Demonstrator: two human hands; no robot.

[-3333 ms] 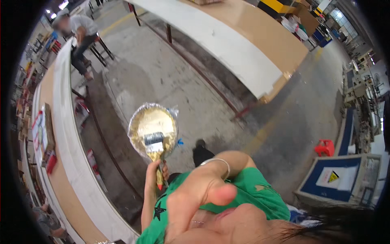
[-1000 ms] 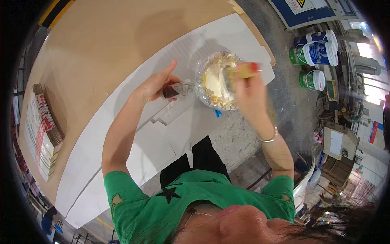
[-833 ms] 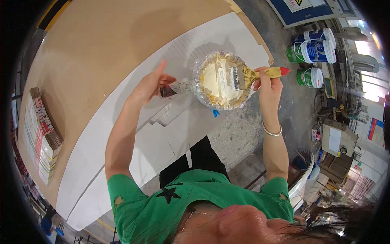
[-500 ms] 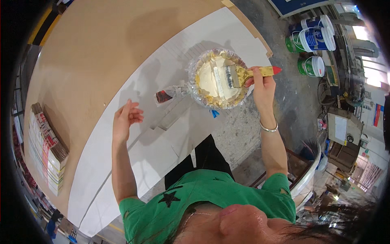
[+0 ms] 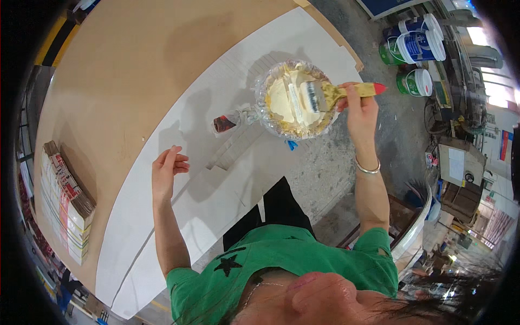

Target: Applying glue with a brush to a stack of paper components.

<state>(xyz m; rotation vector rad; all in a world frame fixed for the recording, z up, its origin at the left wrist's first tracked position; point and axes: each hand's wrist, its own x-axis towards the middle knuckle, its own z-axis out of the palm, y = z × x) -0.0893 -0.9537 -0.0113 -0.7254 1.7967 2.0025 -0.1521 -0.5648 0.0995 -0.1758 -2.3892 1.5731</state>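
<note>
My right hand [image 5: 360, 108] grips the handle of a wide paintbrush [image 5: 330, 96], yellow with a red tip. The bristles are over the right half of a round tub [image 5: 269, 116] lined with clear plastic. Cream-coloured paste [image 5: 281, 100] fills the tub, and a pale strip runs across its middle. I cannot tell whether the bristles touch the paste. My left hand [image 5: 169, 172] hovers above the white sheet [image 5: 187, 216], left of the tub, with nothing in it and its fingers loosely bent apart. A plastic-wrapped dark red item [image 5: 223, 123] lies against the tub's left side.
The white sheet lies on a brown board [image 5: 135, 65]. A bundled stack of folded printed cardboard [image 5: 67, 206] stands at the board's left. Several lidded buckets [image 5: 420, 46] are on the floor at the far right. A small blue piece [image 5: 292, 144] shows below the tub.
The brush and my right hand have moved slightly right, the bristles still over the tub. My left hand's fingers have drawn a little closer together. The whole view has shifted slightly.
</note>
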